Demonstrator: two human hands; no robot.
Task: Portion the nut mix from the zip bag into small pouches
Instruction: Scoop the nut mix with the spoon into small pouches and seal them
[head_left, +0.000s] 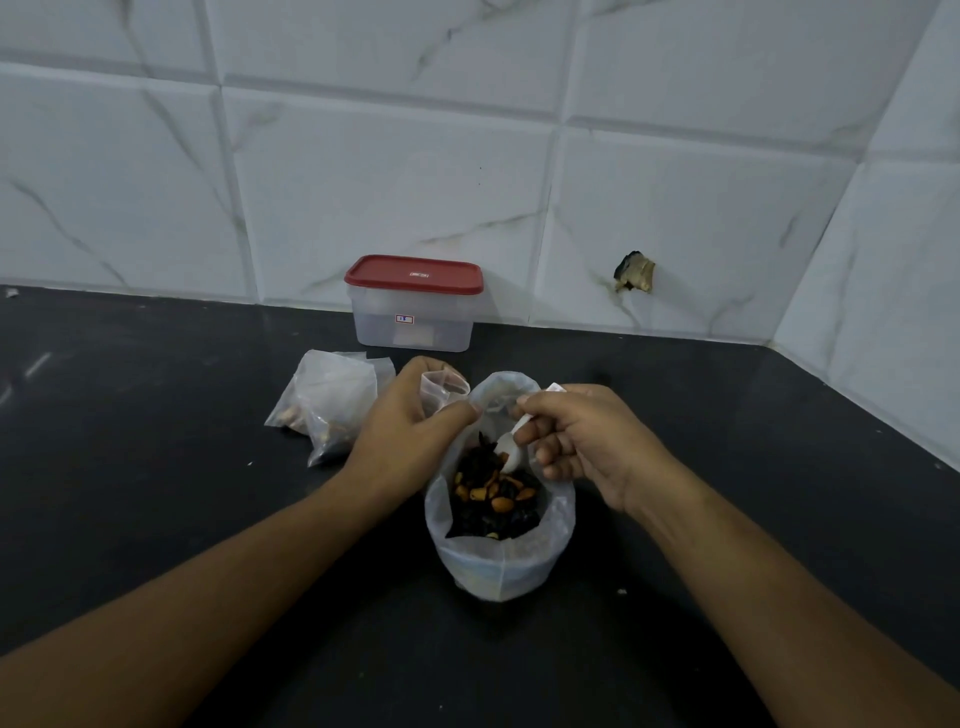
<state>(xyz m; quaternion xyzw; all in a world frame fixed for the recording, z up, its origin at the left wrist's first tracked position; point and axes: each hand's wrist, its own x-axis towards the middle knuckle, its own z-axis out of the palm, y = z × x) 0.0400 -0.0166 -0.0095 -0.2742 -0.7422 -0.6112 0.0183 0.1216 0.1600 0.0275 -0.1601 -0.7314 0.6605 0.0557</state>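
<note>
An open zip bag (498, 564) stands on the dark counter, holding a nut mix (493, 499) of orange nuts and dark pieces. My right hand (582, 441) grips a small white spoon (511, 452) whose bowl dips into the mix. My left hand (402, 431) holds a small clear pouch (439, 389) open just behind the bag's left rim; what is inside the pouch is hidden.
Filled small pouches (324, 405) lie in a heap to the left of my left hand. A clear plastic box with a red lid (414, 301) stands against the tiled wall behind. The tiled walls meet in a corner at the far right.
</note>
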